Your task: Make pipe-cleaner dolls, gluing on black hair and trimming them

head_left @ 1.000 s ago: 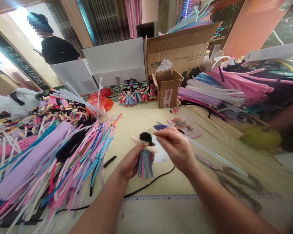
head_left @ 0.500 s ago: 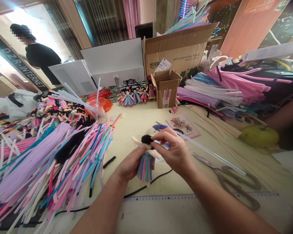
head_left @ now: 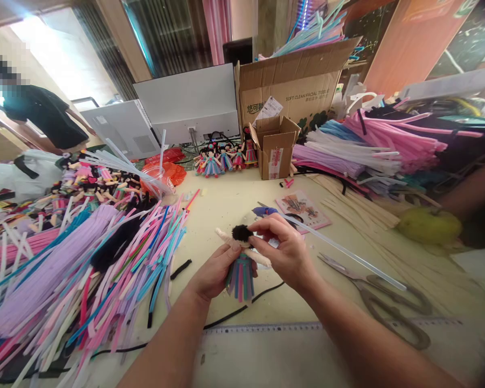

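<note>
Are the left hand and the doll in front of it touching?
Touching. The head view shows the left hand wrapped around the doll, its thumb against the upper body.

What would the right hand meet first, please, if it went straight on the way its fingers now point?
The doll, at its black hair: the right hand appears to touch it there with its fingertips, though this one view leaves the exact depth unclear.
</note>
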The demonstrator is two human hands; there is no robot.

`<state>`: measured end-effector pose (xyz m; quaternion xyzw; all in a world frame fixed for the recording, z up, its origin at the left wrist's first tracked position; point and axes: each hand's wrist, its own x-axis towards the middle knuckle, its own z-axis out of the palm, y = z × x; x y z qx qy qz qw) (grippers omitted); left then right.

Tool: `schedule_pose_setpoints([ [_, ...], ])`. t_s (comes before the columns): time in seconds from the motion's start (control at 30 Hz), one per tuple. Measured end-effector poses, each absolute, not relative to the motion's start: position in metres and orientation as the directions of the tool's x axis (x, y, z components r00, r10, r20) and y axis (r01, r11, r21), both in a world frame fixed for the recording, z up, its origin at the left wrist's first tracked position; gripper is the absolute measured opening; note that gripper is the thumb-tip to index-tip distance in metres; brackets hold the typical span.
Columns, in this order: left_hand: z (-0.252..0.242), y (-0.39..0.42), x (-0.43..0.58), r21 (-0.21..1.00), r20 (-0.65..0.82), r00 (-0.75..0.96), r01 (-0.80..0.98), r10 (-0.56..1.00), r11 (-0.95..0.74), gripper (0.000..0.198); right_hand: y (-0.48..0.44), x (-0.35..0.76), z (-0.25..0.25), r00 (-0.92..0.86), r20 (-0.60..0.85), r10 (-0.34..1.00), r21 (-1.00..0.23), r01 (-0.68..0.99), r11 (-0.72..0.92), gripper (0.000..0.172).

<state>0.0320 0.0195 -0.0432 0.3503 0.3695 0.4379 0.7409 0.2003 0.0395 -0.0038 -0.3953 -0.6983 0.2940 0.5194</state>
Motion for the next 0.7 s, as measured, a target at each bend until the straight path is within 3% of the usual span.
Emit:
schedule_pose_setpoints([
  [0.27, -0.0477, 0.021, 0.0316, 0.838, -0.204, 0.366, -0.414, 0.908, 0.355, 0.034, 0.0382, 0.1981, -0.0068, -0.163, 0.488, 0.858, -0.831, 0.215, 0.513, 0.012],
  [0.47, -0.0477, 0.0204, 0.0312, 0.822, -0.173, 0.382, -0.452, 0.908, 0.347, 0.04, 0.0398, 0.2023, -0.0019, -0.154, 0.472, 0.868, -0.866, 0.102, 0.489, 0.015],
  [0.7, -0.0472, 0.0198, 0.0315, 0.813, -0.178, 0.38, -0.463, 0.908, 0.353, 0.039, 0.038, 0.2034, -0.0003, -0.13, 0.513, 0.848, -0.839, 0.134, 0.528, 0.01],
])
